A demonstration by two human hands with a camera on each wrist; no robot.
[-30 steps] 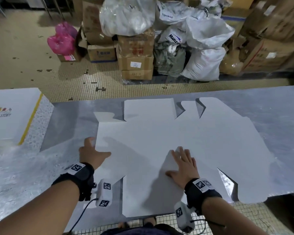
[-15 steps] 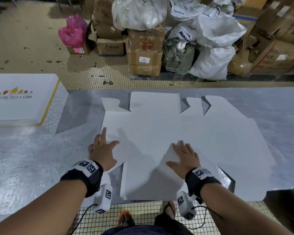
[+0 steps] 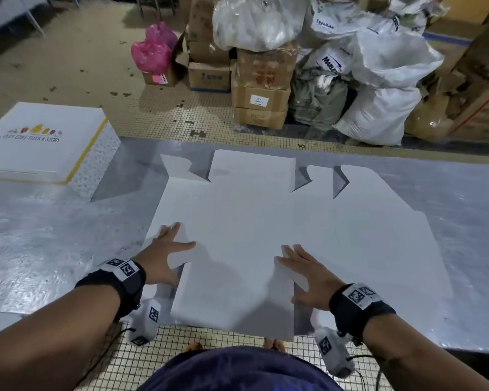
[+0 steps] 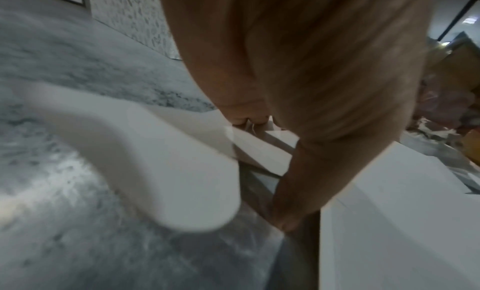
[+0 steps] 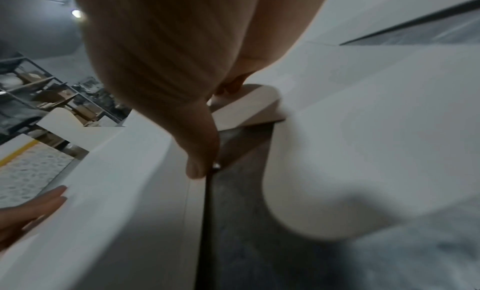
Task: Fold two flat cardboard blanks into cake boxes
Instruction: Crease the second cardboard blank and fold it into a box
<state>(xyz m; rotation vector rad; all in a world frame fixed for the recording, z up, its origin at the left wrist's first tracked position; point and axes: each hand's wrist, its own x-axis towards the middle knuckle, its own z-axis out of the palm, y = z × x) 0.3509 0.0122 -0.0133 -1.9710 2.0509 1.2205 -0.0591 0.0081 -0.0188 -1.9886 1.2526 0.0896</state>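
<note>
A large white die-cut cardboard blank (image 3: 308, 221) lies flat on the silver table (image 3: 40, 249). Its near middle flap (image 3: 237, 294) juts past the table's front edge between my hands. My left hand (image 3: 168, 248) lies flat with straight fingers on the blank's near left flap, its thumb beside the slot. In the left wrist view the thumb (image 4: 285, 212) reaches down into that slot next to the rounded flap (image 4: 168, 171). My right hand (image 3: 298, 265) presses flat at the slot right of the middle flap. In the right wrist view its thumb (image 5: 200, 162) touches that flap's edge (image 5: 130, 191).
A finished white cake box (image 3: 40, 142) with a yellow stripe stands on the table at the back left. Beyond the table, on the tiled floor, are stacked cardboard cartons (image 3: 261, 88), white sacks (image 3: 378, 80) and a pink bag (image 3: 153, 52).
My left hand has moved from the blank's left edge onto its near left flap, fingers now straight. The right hand has shifted slightly right to the slot. The view has tilted down.
</note>
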